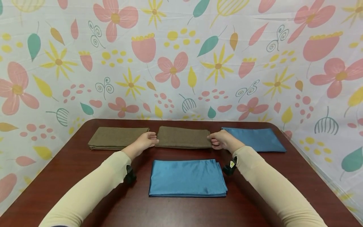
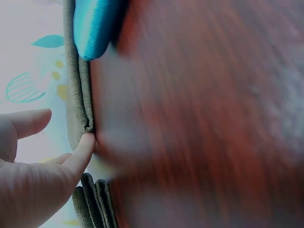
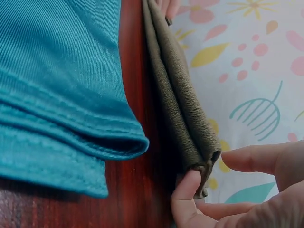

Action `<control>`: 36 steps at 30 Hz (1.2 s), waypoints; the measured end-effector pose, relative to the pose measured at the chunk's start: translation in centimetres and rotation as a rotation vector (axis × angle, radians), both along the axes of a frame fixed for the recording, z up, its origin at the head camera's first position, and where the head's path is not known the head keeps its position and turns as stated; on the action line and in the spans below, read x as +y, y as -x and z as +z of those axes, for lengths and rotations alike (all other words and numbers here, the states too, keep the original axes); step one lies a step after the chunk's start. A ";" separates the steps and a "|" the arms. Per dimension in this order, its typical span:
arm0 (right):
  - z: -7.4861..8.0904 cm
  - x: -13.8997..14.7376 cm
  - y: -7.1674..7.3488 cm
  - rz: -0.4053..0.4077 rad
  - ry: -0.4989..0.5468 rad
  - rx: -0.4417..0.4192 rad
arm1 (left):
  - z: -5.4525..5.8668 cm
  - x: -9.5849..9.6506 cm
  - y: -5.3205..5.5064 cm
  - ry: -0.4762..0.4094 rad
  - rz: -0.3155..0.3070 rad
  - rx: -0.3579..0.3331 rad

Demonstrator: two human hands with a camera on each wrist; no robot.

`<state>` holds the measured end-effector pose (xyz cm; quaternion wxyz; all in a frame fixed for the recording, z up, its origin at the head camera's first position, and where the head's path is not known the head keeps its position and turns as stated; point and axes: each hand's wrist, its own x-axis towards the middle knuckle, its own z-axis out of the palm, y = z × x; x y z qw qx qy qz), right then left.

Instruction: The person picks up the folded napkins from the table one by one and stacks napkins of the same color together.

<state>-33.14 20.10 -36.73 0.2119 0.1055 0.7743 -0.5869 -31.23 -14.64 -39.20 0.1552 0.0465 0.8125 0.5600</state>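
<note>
A folded brown cloth (image 1: pixel 183 137) lies at the back middle of the table, between my two hands. My left hand (image 1: pixel 144 142) is at its left end. In the left wrist view, a fingertip (image 2: pixel 86 141) touches the cloth's lower corner while the thumb stands apart from it. At the opposite end, my right hand (image 1: pixel 222 140) pinches the right edge, with curled fingers (image 3: pixel 186 194) against the folded layers and the thumb close to the other face. Nearer to me, a folded blue cloth (image 1: pixel 187 178) lies flat between my forearms.
Another folded brown cloth (image 1: pixel 119 137), several layers thick, lies at the back left, close to my left hand. At the back right is a second folded blue cloth (image 1: pixel 255 139), partly behind my right hand. A flower-patterned curtain (image 1: pixel 181 104) hangs behind the dark wooden table (image 1: pixel 158 212).
</note>
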 end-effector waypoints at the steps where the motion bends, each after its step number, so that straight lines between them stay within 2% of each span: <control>1: 0.0 0.0 0.0 0.001 0.019 -0.006 | 0.0 0.0 0.1 -0.023 0.008 -0.008; 6: 0.0 -0.1 0.0 0.001 0.098 -0.031 | 0.1 0.2 0.1 -0.066 0.051 -0.041; 11: -0.3 0.1 -0.2 0.006 0.110 -0.032 | 0.2 0.3 -0.1 -0.070 0.068 -0.063; 17: -0.4 0.2 -0.4 -0.011 0.100 -0.026 | -0.3 0.5 0.2 -0.130 0.077 -0.088; 23: -0.1 0.0 -0.2 -0.032 0.007 0.017 | -0.4 1.1 0.5 -0.080 0.106 -0.089; 26: -0.1 -0.2 -0.3 -0.015 -0.032 0.025 | -0.4 1.5 0.4 -0.053 0.146 -0.092; 30: 0.2 -0.4 -0.7 0.000 0.024 -0.004 | -0.3 2.0 0.3 -0.038 0.198 -0.100; 36: 0.1 -0.3 -0.6 0.012 0.080 -0.023 | -0.3 2.3 0.4 -0.056 0.222 -0.108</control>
